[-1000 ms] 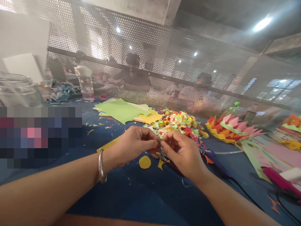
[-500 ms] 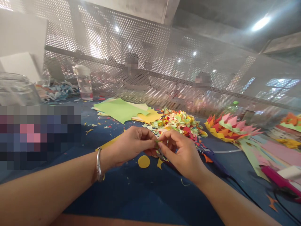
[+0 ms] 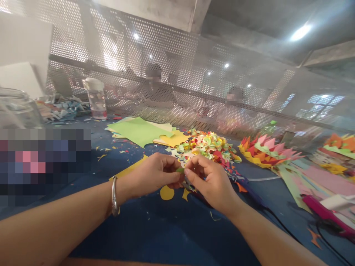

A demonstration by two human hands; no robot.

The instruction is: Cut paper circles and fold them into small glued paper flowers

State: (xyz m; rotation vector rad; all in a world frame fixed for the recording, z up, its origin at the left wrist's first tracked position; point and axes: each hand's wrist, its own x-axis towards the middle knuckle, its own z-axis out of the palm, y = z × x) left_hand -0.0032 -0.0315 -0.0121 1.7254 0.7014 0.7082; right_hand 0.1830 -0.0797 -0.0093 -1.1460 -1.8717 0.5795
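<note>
Over the blue table, my left hand and my right hand meet fingertip to fingertip. Both pinch a small green paper piece between thumb and fingers. A silver bangle circles my left wrist. Just behind the hands lies a heap of small curled paper pieces in several colours. Under the hands a yellow paper circle and yellow scraps lie on the table.
Green and yellow paper sheets lie at the back left, near a clear bottle. Spiky paper flowers and paper strips sit at right, with a pink tool and black cable. Two people sit behind a perforated metal screen.
Both hands stay pinched together on the green piece and have drifted slightly left and down in the view, fingers working it a little.
</note>
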